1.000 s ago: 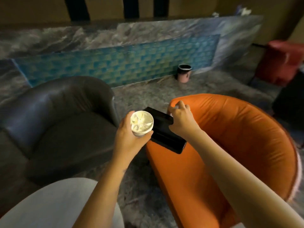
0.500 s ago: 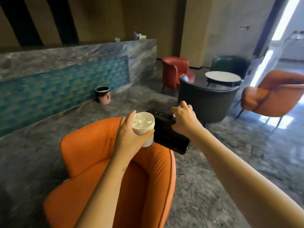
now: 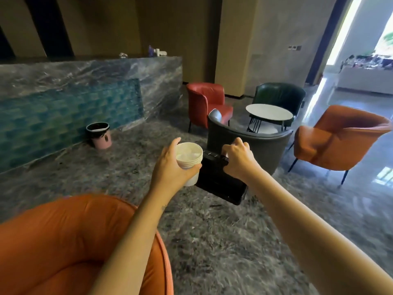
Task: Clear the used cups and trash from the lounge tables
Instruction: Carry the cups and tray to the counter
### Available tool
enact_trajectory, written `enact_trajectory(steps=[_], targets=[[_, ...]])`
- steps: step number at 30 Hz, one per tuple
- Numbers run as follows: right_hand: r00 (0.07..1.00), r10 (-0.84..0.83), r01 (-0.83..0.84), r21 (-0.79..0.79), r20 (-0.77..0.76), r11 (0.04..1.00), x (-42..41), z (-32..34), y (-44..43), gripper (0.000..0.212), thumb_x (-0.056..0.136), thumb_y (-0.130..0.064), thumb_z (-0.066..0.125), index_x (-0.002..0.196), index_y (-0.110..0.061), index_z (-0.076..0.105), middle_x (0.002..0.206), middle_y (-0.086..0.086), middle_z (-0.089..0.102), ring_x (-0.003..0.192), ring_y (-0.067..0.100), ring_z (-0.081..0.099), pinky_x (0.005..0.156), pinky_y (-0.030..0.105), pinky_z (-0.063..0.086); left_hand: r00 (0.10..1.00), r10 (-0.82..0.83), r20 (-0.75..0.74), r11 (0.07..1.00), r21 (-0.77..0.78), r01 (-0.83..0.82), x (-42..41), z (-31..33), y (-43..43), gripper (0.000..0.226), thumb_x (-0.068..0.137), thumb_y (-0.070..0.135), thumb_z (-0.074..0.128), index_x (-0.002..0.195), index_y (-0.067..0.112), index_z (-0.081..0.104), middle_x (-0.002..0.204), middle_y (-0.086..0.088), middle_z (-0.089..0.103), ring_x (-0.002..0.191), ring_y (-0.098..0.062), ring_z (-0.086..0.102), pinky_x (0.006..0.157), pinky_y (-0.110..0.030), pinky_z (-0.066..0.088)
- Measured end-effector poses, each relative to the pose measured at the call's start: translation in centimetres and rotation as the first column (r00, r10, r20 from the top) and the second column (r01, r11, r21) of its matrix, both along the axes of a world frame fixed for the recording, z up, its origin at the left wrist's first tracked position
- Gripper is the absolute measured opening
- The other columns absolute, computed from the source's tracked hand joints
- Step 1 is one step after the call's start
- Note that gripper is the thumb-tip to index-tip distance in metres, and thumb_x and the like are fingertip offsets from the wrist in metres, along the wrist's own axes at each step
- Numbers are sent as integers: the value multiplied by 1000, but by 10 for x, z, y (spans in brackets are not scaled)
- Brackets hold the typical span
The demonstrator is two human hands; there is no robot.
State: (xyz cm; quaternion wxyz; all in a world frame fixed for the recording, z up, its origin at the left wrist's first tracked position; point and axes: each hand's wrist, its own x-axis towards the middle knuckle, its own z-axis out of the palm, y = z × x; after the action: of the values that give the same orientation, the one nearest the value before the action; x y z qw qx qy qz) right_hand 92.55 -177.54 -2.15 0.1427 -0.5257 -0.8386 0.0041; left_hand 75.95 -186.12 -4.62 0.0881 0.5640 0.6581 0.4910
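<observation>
My left hand [image 3: 170, 167] grips a stack of white paper cups [image 3: 189, 158], held upright at chest height in the middle of the view. Just to its right, my right hand [image 3: 239, 159] is curled over the top edge of a black box-shaped object [image 3: 219, 180] and holds it beside the cups. A small pink trash bin [image 3: 99, 135] with a black liner stands on the floor at the foot of the marble counter, to the left and farther off. A round white lounge table [image 3: 269, 111] stands beyond my hands, with nothing visible on its top.
An orange armchair [image 3: 74, 241] fills the near left. A grey armchair [image 3: 251, 139] stands straight ahead behind my hands, with red [image 3: 207, 103], dark green [image 3: 278, 94] and orange [image 3: 340, 139] chairs round the table. The marble counter [image 3: 85, 81] runs along the left. Marbled floor lies between.
The view has swung to the right: the near orange chair slid down to the lower left, and the table group and bright doorway came into view. Both hands keep their holds.
</observation>
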Motion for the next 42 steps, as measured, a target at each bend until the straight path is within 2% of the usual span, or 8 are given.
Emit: enact_trajectory(steps=[10,18,21,26,30,32,37,42], targets=[[988,150,-151,-58,-31,987,-82,5,237,35,74,-10,63,109,-9,56,114,16,40,106,39,40,81,42,45,986,167,16,983,-84,-165,-74,-3,211,83,69,38,75,138,27,32,138,-2,41,121,-21,44,89,-29,36],[941,337,-340,-77,-40,937,-216,-19,447,31,76,-10,60,106,-9,57,114,15,39,106,37,39,78,40,42,934,352,54,931,-120,-344,-183,-30,389,84,68,39,75,138,28,31,137,0,41,121,-21,44,92,-36,41],[903,430,-430,-73,-17,900,-287,-12,522,29,77,-11,58,106,-9,57,114,15,38,106,37,39,79,41,43,904,425,46,900,-134,-416,-240,-25,454,81,68,41,74,136,30,33,136,2,42,122,-20,43,90,-38,43],[840,542,-542,-49,-10,839,-415,-7,624,29,78,-12,58,107,-8,57,117,17,39,108,39,39,82,42,43,829,558,30,828,-94,-553,-344,-18,546,85,66,42,75,138,32,30,137,7,42,119,-9,39,83,-20,29],[810,586,-584,-69,10,809,-526,-24,701,32,78,-13,59,110,-8,56,121,18,38,111,39,37,86,44,42,789,614,10,787,-85,-611,-442,-24,613,75,65,40,76,128,39,35,109,17,41,93,2,37,69,-17,28],[796,605,-603,-72,7,794,-586,-34,741,33,77,-13,60,110,-8,56,120,17,38,111,40,37,88,45,42,776,631,12,774,-73,-629,-498,-30,649,72,66,37,77,126,38,37,104,18,38,92,1,37,65,-15,28],[780,626,-620,-122,17,775,-733,-35,836,32,78,-15,61,109,-9,56,120,17,37,111,40,38,89,45,42,747,663,42,745,-128,-654,-637,-26,742,80,68,36,77,135,28,34,127,2,45,109,-13,45,79,-25,33],[775,632,-627,-117,11,770,-869,-32,932,30,78,-15,62,107,-9,55,119,17,38,106,39,39,85,45,42,743,669,3,735,-148,-662,-770,-17,837,83,69,36,76,138,26,30,133,0,43,117,-17,45,83,-24,34]])
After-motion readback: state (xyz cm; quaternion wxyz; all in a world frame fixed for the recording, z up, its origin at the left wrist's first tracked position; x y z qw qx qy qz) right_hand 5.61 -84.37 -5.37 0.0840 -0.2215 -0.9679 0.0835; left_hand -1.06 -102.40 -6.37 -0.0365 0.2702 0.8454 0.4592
